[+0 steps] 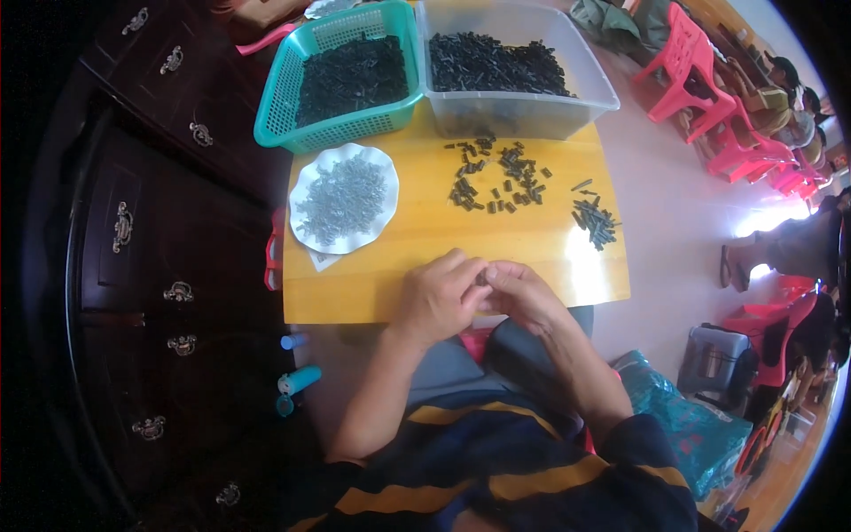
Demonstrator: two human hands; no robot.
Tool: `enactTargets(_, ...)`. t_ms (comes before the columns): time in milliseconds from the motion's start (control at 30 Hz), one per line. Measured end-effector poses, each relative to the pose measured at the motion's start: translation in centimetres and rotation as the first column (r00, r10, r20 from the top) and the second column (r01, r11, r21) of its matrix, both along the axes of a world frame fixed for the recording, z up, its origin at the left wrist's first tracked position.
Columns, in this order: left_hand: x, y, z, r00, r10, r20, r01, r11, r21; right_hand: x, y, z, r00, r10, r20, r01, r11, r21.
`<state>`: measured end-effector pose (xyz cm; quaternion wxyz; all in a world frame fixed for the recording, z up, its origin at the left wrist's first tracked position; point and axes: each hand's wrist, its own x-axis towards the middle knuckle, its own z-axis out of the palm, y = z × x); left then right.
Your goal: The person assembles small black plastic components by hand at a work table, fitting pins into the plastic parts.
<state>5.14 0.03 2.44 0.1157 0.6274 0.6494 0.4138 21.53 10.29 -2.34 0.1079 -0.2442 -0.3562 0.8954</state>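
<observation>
Over the near edge of the yellow table, my left hand and my right hand meet. Their fingers are closed together on a small dark piece, mostly covered by the fingertips, so its exact kind cannot be made out. Beyond them lie scattered short black cylinder-like pieces. To the right is a small heap of thin dark sticks. At the left, a white wavy-rimmed plate holds many small clear or silvery pieces.
At the table's far side stand a green plastic basket and a clear plastic bin, both holding dark pieces. A dark wooden cabinet is at the left. Pink chairs, seated people and a teal bag are at the right.
</observation>
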Motion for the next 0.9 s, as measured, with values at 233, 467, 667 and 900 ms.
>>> enactTargets(233,0.3,-0.1,0.1,0.999,-0.016,-0.038,0.018,0.998,0.068,0.4,-0.6,0.1,0.999,-0.049,-0.011,0.049,0.999,-0.001)
enactTargets(467,0.6,-0.3,-0.1,1.0,0.001,-0.024,0.0,0.999,0.033,0.7,-0.3,0.3,1.0,-0.019,0.015,0.018,0.998,0.053)
enactTargets(667,0.0,-0.1,-0.2,1.0,0.003,-0.011,-0.002,0.997,0.082,-0.1,-0.2,1.6,0.998,-0.029,0.05,0.025,0.996,0.083)
enactTargets(900,-0.7,-0.2,0.2,0.982,0.165,0.089,-0.175,0.977,0.119,-3.2,4.0,6.4,0.957,0.167,0.236,-0.278,0.755,0.594)
